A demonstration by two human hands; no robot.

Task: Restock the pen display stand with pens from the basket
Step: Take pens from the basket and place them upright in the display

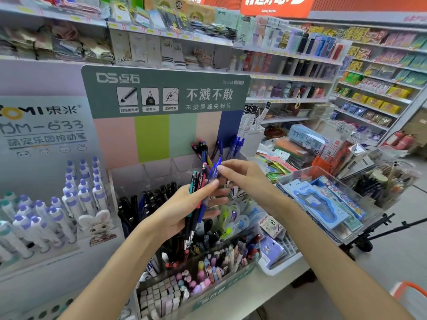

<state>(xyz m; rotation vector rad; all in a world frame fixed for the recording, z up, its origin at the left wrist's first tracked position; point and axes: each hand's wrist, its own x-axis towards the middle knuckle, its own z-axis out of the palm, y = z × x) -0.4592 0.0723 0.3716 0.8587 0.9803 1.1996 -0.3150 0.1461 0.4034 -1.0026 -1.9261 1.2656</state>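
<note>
Pens (196,199), a small bundle, sit mid-frame clasped in the left hand (184,209); the right hand (240,176) pinches a blue pen (215,172) from it, before the display stand (166,93).

green header card (166,91): "ds", "ds-758" (small, top right); lilac display board (44,125): "dm-633"; held pen (200,181): "apiao".

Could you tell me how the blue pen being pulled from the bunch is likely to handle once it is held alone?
The blue pen looks like a slim plastic barrel, so probably stiff and light. The right hand pinches only its top end, so it may swing or slip. Being round, it would likely roll if laid flat. The left hand holds the other pens loosely fanned; they could shift.
</note>
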